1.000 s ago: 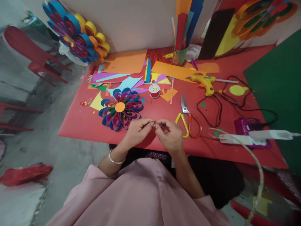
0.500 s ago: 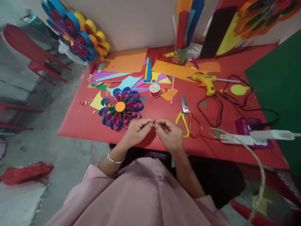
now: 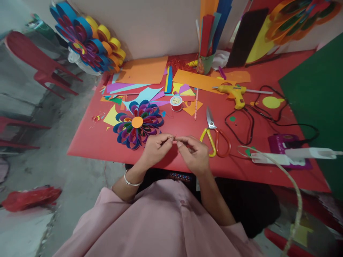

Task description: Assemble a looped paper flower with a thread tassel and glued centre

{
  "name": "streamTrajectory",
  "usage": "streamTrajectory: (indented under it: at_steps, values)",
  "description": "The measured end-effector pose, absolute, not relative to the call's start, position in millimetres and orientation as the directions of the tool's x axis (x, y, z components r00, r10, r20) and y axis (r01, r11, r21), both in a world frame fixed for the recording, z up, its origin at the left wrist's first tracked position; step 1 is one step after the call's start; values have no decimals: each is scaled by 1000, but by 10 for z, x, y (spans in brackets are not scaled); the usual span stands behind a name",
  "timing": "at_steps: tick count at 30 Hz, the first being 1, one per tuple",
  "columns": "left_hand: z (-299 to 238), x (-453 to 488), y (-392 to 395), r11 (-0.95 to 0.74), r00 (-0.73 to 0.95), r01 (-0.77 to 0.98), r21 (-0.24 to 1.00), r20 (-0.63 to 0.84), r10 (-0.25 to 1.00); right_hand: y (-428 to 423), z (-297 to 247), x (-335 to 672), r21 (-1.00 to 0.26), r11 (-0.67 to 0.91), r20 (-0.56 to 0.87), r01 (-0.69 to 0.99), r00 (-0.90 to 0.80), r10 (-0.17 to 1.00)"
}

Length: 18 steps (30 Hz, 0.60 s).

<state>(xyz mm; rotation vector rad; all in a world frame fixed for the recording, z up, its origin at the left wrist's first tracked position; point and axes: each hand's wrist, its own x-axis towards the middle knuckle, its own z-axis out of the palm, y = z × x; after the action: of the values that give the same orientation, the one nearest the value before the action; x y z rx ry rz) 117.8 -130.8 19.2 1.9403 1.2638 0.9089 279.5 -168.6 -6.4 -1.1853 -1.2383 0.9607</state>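
Observation:
Both hands meet over the front of the red table, their fingertips pinched nearly together. My left hand [image 3: 158,149] is closed at the thumb and forefinger, just right of a layered paper flower [image 3: 124,131] with an orange round centre [image 3: 137,122]. Opposite it, my right hand [image 3: 195,153] is closed in a similar pinch. Between the fingertips is a tiny reddish strand, seemingly red thread, mostly hidden by the fingers. A spool of red thread [image 3: 176,103] stands beyond the hands. Scissors [image 3: 211,125] with one yellow and one red handle lie slightly open near my right hand.
A yellow glue gun [image 3: 234,93] with its cord lies at right, near a purple power block [image 3: 281,142]. Paper scraps [image 3: 146,94], a pink twisted stick [image 3: 197,103] and a cup of paper strips [image 3: 205,63] lie or stand farther back. Red chairs [image 3: 40,60] are at left.
My fingertips have shifted slightly, with the right forefinger now stretched straighter toward the left hand. The view has moved a little; the things on the table stay in place.

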Motion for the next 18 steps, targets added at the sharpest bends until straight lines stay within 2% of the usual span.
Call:
streamTrajectory:
  at_steps: [4, 7, 9, 11, 14, 18]
  values:
    - [209, 1186, -1318, -291, 243, 481, 827, 193, 951, -1696, -89, 2816, -992, 120, 108, -41, 222, 969]
    - [212, 1189, -1325, -281, 249, 475, 834, 179, 952, -1692, -132, 2804, -987, -31, -43, -157, 75, 996]
    - [209, 1189, -1326, -282, 246, 472, 835, 182, 952, -1688, -157, 2788, -985, -104, -101, -140, -30, 994]
    - [199, 1189, -1323, -278, 225, 471, 837, 190, 956, -1689, -161, 2784, -995, -87, -86, -52, -10, 996]
    - [179, 1193, -1318, -249, 184, 465, 850, 182, 966, -1697, -121, 2808, -995, 1, 11, 102, 100, 995]
    - [160, 1208, -1315, -224, 162, 449, 865, 167, 973, -1703, -61, 2838, -980, 95, 117, 174, 120, 986]
